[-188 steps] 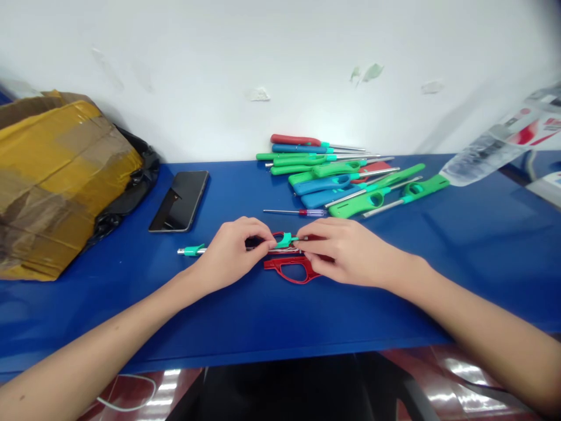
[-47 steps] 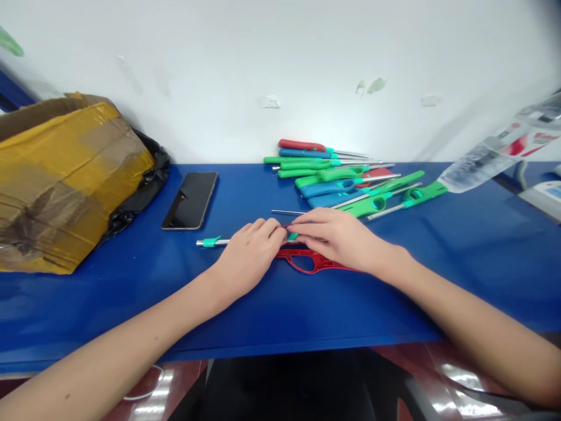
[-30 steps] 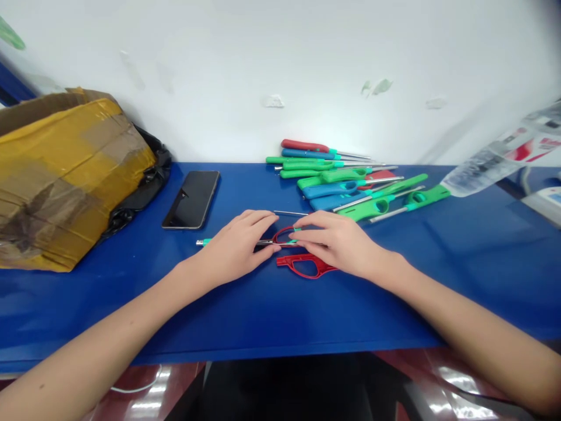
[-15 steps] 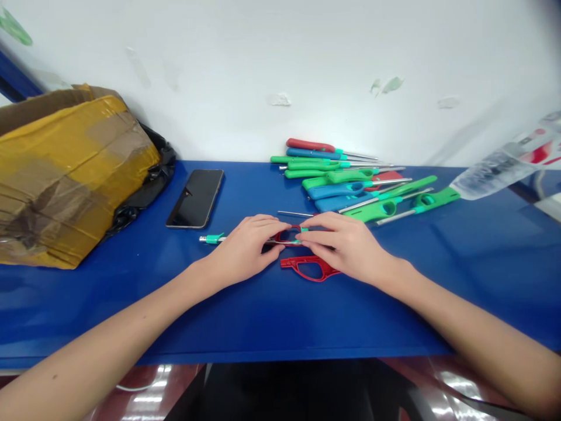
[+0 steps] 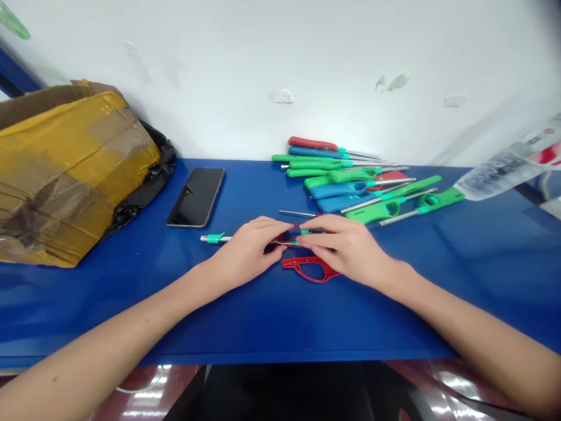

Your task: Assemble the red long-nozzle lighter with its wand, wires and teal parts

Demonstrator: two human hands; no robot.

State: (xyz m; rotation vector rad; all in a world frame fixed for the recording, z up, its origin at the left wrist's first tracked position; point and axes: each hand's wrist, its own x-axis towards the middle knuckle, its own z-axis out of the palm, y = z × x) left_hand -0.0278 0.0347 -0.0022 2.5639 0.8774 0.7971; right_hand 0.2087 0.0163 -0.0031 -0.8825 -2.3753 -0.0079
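My left hand (image 5: 248, 248) is closed around the front of a red stick lighter (image 5: 286, 237) low over the blue table. The lighter's metal tube, with a turquoise collar (image 5: 215, 238), sticks out to the left from under that hand. My right hand (image 5: 353, 242) pinches the lighter's other end, its fingertips at a small turquoise trigger (image 5: 304, 232). The palm and fingers hide most of the handle. Just below the fingers lies a loose red handle half (image 5: 290, 264), its right end under my right hand. Behind the hands, a thin metal rod (image 5: 295, 213) lies on the table.
A pile of green, blue and red stick lighters (image 5: 348, 190) lies at the back against the white wall. On the left are a black phone (image 5: 196, 197) and a taped cardboard box (image 5: 74, 181) with black plastic. A clear plastic bottle (image 5: 495, 172) is at the right.
Both hands keep nearly the same hold on the lighter. The view has shifted very slightly; nothing else has visibly moved.
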